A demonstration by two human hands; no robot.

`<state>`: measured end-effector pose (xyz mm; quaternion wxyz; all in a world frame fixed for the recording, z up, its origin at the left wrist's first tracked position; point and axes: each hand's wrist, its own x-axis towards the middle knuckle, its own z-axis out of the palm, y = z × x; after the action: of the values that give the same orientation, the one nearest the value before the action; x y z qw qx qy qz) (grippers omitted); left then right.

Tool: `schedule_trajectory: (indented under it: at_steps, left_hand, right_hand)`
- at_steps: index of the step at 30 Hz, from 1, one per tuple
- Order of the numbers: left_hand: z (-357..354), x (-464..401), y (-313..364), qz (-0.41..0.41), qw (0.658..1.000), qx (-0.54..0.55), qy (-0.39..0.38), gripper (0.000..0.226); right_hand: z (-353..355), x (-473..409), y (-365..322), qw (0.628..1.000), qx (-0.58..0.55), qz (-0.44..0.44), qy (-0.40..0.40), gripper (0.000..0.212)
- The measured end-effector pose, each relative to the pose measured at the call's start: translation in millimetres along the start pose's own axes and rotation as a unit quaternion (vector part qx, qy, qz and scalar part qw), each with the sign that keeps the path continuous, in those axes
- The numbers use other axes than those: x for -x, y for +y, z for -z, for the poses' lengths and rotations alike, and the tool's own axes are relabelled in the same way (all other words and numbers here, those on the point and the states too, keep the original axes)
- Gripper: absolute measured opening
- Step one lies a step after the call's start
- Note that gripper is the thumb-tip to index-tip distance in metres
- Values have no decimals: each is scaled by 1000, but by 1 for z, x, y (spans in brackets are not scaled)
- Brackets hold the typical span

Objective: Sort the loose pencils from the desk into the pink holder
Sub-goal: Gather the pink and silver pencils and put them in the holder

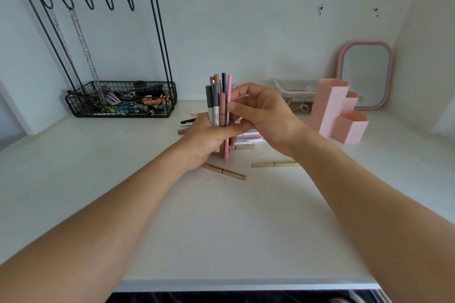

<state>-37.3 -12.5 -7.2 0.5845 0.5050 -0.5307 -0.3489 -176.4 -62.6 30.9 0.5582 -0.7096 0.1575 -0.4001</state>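
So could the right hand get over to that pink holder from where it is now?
Probably yes. The pink holder stands just right of the right hand, its tops open, with bare desk between them. But that hand's fingers are pinching a pencil in the bundle gripped by the left hand.

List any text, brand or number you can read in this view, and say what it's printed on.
Nothing reads clearly.
White pen in the bundle held by the left hand: dark lettering along the barrel, too small to read.
Pens lying on the desk behind the hands: printed lines, blurred.
Pink mirror: small round mark at its lower edge, illegible.
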Motion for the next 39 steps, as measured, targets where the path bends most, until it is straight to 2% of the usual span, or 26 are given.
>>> schedule_trajectory:
  at_steps: [3, 5, 8, 10, 12, 17, 19, 26, 32, 34, 37, 39]
  left_hand:
    - [0, 0, 0, 8, 1000, -10, -2, 15]
    - [-1, 0, -1, 7, 1000, -14, 2, 22]
    - [0, 0, 1, 14, 1000, -8, -1, 25]
    - [1, -1, 0, 15, 999, -27, -7, 33]
    - [1, -2, -2, 15, 999, -42, -16, 38]
    - [2, -2, -3, 26, 996, -73, -40, 35]
    - [2, -1, -1, 22, 996, -78, -42, 36]
    - [7, 1, 11, 42, 998, 41, 25, 37]
    - [10, -2, 14, 51, 990, 81, 101, 49]
    - [10, -2, 14, 54, 990, 77, 107, 50]
    - [10, -1, 15, 55, 989, 86, 108, 44]
    - [9, -1, 14, 49, 989, 92, 109, 36]
  right_hand:
    - [3, 1, 0, 999, 29, -13, 3, 3]
    - [12, -2, 0, 997, 59, -20, 36, 2]
    - [35, -10, 2, 963, 246, 5, 112, 3]
    - [47, -11, 4, 922, 379, -3, 83, 3]
    - [52, -9, 10, 889, 455, -34, 29, 7]
    - [51, -10, 26, 827, 556, -63, -52, 8]
    - [51, -10, 28, 821, 564, -68, -62, 8]
    - [58, -8, 18, 837, 538, -67, -81, 15]
    - [68, -8, 0, 865, 497, -70, -14, 13]
    - [64, -9, 1, 900, 425, -96, 14, 13]
    - [50, -8, 3, 965, 234, -118, 20, 13]
    - [35, -5, 3, 984, 131, -121, 1, 10]
